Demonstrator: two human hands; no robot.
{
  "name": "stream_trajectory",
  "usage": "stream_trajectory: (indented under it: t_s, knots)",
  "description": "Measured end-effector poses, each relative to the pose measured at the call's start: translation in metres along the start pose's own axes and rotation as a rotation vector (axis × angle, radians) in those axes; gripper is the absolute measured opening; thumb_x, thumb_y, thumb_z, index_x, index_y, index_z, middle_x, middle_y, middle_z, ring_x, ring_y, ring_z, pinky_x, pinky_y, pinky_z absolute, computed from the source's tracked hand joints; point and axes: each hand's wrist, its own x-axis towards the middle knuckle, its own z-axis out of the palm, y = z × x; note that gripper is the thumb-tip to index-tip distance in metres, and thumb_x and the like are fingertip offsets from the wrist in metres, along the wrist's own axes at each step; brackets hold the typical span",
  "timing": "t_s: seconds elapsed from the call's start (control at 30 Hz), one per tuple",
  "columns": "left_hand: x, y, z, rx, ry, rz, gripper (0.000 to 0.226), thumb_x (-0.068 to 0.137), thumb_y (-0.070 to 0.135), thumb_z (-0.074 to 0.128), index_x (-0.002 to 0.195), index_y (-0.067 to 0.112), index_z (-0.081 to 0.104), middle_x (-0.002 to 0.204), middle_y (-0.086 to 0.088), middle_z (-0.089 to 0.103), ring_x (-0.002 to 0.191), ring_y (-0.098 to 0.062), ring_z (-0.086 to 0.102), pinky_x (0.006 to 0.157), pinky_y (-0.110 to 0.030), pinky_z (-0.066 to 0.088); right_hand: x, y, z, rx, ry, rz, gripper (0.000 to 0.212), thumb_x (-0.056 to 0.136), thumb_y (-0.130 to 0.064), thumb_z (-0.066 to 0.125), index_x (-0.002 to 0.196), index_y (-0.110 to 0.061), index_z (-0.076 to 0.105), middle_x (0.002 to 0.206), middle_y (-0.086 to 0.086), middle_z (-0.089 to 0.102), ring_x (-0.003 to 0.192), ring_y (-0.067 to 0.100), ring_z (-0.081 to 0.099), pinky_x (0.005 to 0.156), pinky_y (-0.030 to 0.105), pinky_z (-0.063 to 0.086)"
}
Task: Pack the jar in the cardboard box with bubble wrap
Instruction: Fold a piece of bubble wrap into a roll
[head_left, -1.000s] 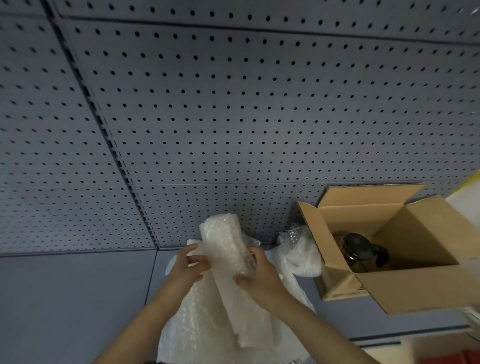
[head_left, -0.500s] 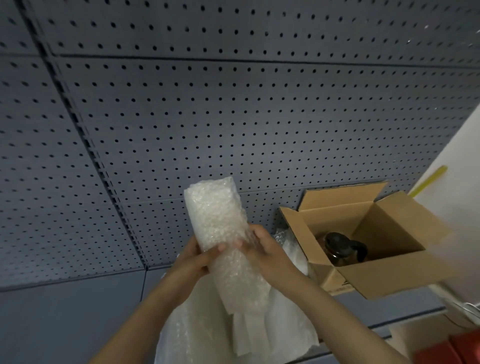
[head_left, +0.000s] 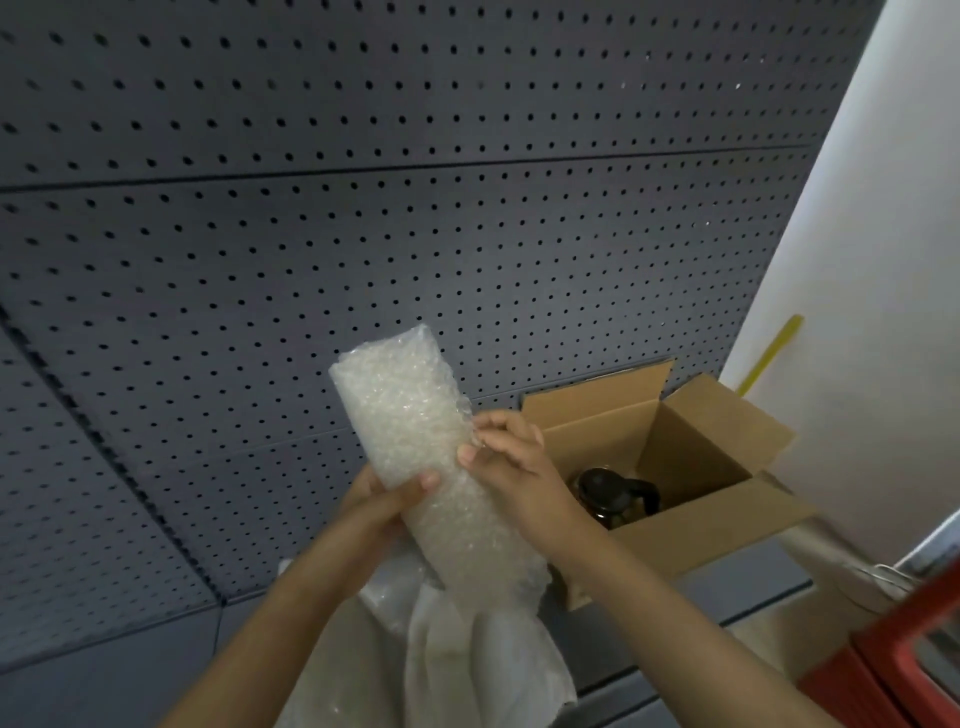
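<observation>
A rolled bundle of bubble wrap (head_left: 400, 415) is held up in the air, tilted with its top to the left. My left hand (head_left: 384, 499) grips it from below on the left. My right hand (head_left: 506, 457) holds its right side, fingers curled on the wrap. To the right stands an open cardboard box (head_left: 696, 530) with its flaps up. A dark jar with a black lid and handle (head_left: 610, 491) sits inside the box, partly hidden behind my right wrist.
More loose bubble wrap (head_left: 457, 654) lies on the grey table beneath my hands. A grey pegboard wall (head_left: 363, 208) rises behind. A white wall with a yellow strip (head_left: 769, 353) is at right. A red object (head_left: 893, 670) sits at the lower right.
Both hands have lifted the bubble wrap roll off the table and higher, toward the box. The view has swung left and up, so the box now appears nearer my right hand.
</observation>
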Motion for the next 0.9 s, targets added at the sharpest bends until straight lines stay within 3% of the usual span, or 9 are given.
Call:
stream_trajectory:
  t_s: [0.13,0.2,0.3,0.4,0.6,0.7,0.77,0.83,0.9]
  knots:
    - [0.019,0.000,0.032,0.053,0.051,0.019,0.083,0.050,0.041,0.091,0.121,0.011,0.060,0.111,-0.010,0.073,0.102,-0.027,0.070,0.074,-0.031,0.058,0.006,0.001,-0.035,0.210,-0.026,0.000,0.021,0.086,-0.030,0.065,0.093,-0.012,0.073,0.136,-0.015,0.039,0.132,0.011,0.039,0.108,0.041,0.039]
    - [0.030,-0.004,0.055,0.073,0.089,0.026,0.076,0.054,0.038,0.089,0.120,0.013,0.061,0.110,-0.009,0.074,0.100,-0.025,0.071,0.070,-0.030,0.059,0.005,0.005,-0.063,0.275,-0.087,0.034,0.021,0.093,-0.014,0.058,0.101,0.003,0.067,0.137,-0.001,0.044,0.125,0.018,0.049,0.103,0.039,0.045]
    - [0.045,-0.014,0.096,0.082,0.104,0.037,0.052,0.065,0.026,0.078,0.114,0.014,0.064,0.103,-0.007,0.076,0.093,-0.022,0.073,0.064,-0.027,0.058,-0.001,0.008,-0.108,0.343,-0.147,0.097,0.014,0.094,-0.009,0.053,0.108,-0.008,0.057,0.115,0.008,0.059,0.101,0.019,0.062,0.083,0.028,0.054]
    - [0.061,-0.025,0.134,0.073,0.136,0.041,0.038,0.071,0.016,0.071,0.109,0.015,0.065,0.098,-0.005,0.077,0.089,-0.020,0.074,0.065,-0.026,0.059,0.000,0.015,-0.156,0.336,-0.149,0.143,0.044,0.089,-0.008,0.061,0.127,-0.022,0.043,0.129,0.010,0.057,0.114,0.024,0.060,0.090,0.036,0.055]
    - [0.087,-0.049,0.180,0.110,0.160,0.082,0.060,0.058,0.025,0.081,0.115,0.017,0.064,0.109,-0.003,0.075,0.101,-0.019,0.071,0.076,-0.025,0.058,0.010,0.024,-0.230,0.126,-0.262,0.153,0.067,0.086,-0.011,0.068,0.143,-0.025,0.036,0.129,0.004,0.060,0.118,0.021,0.060,0.099,0.046,0.050]
    - [0.099,-0.055,0.182,0.151,0.169,0.066,0.079,0.052,0.029,0.089,0.124,0.016,0.058,0.117,-0.003,0.071,0.110,-0.018,0.067,0.086,-0.026,0.056,0.024,0.030,-0.251,-0.060,-0.256,0.091,0.060,0.083,-0.015,0.071,0.136,-0.029,0.047,0.122,-0.007,0.064,0.118,0.011,0.058,0.104,0.039,0.047]
    - [0.103,-0.059,0.169,0.186,0.212,0.044,0.099,0.041,0.042,0.093,0.129,0.020,0.053,0.124,-0.001,0.067,0.115,-0.016,0.064,0.091,-0.025,0.053,0.034,0.035,-0.264,-0.185,-0.255,0.063,0.052,0.085,-0.014,0.070,0.132,-0.027,0.053,0.121,-0.014,0.061,0.114,-0.002,0.054,0.105,0.023,0.044]
    - [0.100,-0.062,0.153,0.272,0.251,0.014,0.106,0.033,0.053,0.092,0.127,0.028,0.052,0.125,0.004,0.063,0.115,-0.009,0.061,0.088,-0.021,0.051,0.042,0.042,-0.274,-0.361,-0.278,0.016,0.043,0.088,-0.011,0.065,0.128,-0.024,0.057,0.119,-0.018,0.059,0.106,-0.011,0.052,0.093,0.001,0.042]
    - [0.098,-0.065,0.140,0.371,0.246,-0.040,0.108,0.034,0.052,0.092,0.130,0.032,0.047,0.127,0.008,0.058,0.115,-0.005,0.058,0.090,-0.024,0.050,0.051,0.057,-0.276,-0.543,-0.328,-0.021,0.036,0.090,-0.007,0.060,0.124,-0.020,0.060,0.122,-0.013,0.060,0.106,-0.006,0.053,0.088,0.000,0.042]
